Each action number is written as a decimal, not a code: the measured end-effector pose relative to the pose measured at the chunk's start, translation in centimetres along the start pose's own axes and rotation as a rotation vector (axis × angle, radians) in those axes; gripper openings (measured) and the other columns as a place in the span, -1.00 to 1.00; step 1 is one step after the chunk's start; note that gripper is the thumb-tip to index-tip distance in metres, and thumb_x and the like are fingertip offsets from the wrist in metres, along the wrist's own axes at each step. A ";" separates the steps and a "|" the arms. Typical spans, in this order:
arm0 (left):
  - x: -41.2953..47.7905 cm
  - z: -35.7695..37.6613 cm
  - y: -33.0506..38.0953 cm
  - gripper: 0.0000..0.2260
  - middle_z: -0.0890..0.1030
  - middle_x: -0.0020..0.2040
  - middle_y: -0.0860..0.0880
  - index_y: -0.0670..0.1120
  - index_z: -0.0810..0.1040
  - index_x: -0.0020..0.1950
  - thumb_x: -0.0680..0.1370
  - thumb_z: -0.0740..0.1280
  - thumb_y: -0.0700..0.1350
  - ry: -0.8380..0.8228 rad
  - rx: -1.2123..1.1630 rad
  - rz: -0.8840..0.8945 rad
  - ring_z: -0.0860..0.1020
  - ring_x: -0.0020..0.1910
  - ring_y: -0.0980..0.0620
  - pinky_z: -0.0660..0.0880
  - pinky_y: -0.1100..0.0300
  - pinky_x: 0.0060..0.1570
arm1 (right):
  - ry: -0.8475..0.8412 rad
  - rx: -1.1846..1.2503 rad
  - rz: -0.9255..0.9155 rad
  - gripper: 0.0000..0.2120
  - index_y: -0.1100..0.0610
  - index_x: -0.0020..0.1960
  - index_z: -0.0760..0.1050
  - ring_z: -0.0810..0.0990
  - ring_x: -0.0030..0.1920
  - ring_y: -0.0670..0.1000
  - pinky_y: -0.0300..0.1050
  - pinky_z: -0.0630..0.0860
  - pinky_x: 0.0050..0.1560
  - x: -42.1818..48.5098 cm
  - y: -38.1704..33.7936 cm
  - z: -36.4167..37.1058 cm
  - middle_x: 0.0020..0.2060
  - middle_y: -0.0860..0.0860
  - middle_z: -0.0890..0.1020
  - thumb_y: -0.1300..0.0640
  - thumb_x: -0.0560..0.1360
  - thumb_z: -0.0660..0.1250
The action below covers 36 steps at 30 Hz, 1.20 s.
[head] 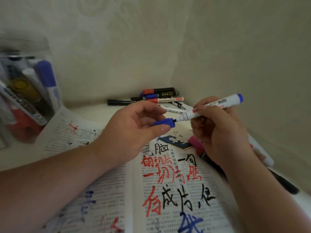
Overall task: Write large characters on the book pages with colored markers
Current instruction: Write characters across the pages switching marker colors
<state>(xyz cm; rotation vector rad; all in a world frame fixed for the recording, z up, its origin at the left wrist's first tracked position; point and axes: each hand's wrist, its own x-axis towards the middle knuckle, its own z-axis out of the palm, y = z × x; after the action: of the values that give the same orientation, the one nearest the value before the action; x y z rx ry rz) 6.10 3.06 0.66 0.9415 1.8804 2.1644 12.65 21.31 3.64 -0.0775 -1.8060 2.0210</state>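
Off the left edge of the open book (pixel 104 195), a clear jar (pixel 28 91) of spare markers stands on the tabletop (pixel 94 111). Above the book's middle, the left hand (pixel 127 132) pinches the blue cap (pixel 164 123) between thumb and fingers (pixel 149 107), with its open mouth facing right. The dark tip of the blue marker (pixel 217 105) sits right at that mouth; I cannot tell whether it touches, nor whether the cap is coming off or going on. Above the book's right page, the right hand (pixel 223 137) grasps the white barrel, fingers curled round it.

Either way, the step goes best with cap and barrel kept on one straight line, so the wet tip meets neither the cap's rim nor the thumb beside it. If writing comes next, the left hand should park the cap beside the book and flatten the page. The right page already carries large red, black and blue characters, so a bare stretch of print is the place to aim. A pink marker (pixel 196 142) lies on the book's upper right, under the right hand, and looks likely to get in the way.
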 end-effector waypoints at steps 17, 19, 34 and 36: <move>-0.2 -0.1 -0.6 -0.49 0.66 -0.02 0.23 0.18 0.48 0.35 0.44 0.54 0.04 -0.178 0.668 -0.053 0.59 -0.03 0.32 0.47 0.33 -0.03 | -0.262 -0.909 -0.087 -0.89 0.00 -0.11 0.59 0.55 -0.29 0.02 -0.20 0.47 -0.33 -0.9 0.5 1.4 -0.28 0.04 0.63 0.00 0.56 0.42; -0.2 0.0 -0.7 -0.55 0.65 -0.01 0.24 0.15 0.53 0.31 0.44 0.53 0.05 -0.173 0.685 -0.048 0.57 -0.03 0.36 0.43 0.44 -0.10 | -0.261 -0.925 -0.069 -0.88 -0.02 -0.12 0.58 0.50 -0.36 -0.09 -0.28 0.45 -0.35 -0.8 0.4 1.2 -0.31 -0.01 0.61 -0.02 0.56 0.42; -0.6 0.0 -0.7 -0.71 0.62 -0.03 0.25 0.24 0.49 0.17 0.48 0.45 0.16 -0.185 0.638 -0.063 0.49 -0.03 0.41 0.38 0.49 -0.15 | -0.042 -1.021 -0.108 -0.82 -0.06 -0.08 0.54 0.57 -0.31 -0.06 -0.13 0.55 -0.28 -0.3 -4.1 0.7 -0.26 -0.02 0.62 -0.15 0.58 0.33; -0.6 -0.1 -0.9 -0.75 0.62 -0.04 0.24 0.23 0.51 0.15 0.51 0.44 0.12 -0.198 0.635 -0.072 0.49 -0.02 0.39 0.38 0.49 -0.14 | -0.068 -1.293 0.025 -0.80 -0.03 -0.11 0.57 0.54 -0.39 -0.08 -0.18 0.42 -0.38 0.8 -6.8 -0.7 -0.31 -0.01 0.60 -0.15 0.54 0.40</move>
<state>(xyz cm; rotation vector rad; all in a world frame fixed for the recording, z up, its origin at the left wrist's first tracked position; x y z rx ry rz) 6.29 2.91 -0.38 1.1011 2.4881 1.3730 14.04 22.65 10.23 -0.3942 -2.8100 0.5610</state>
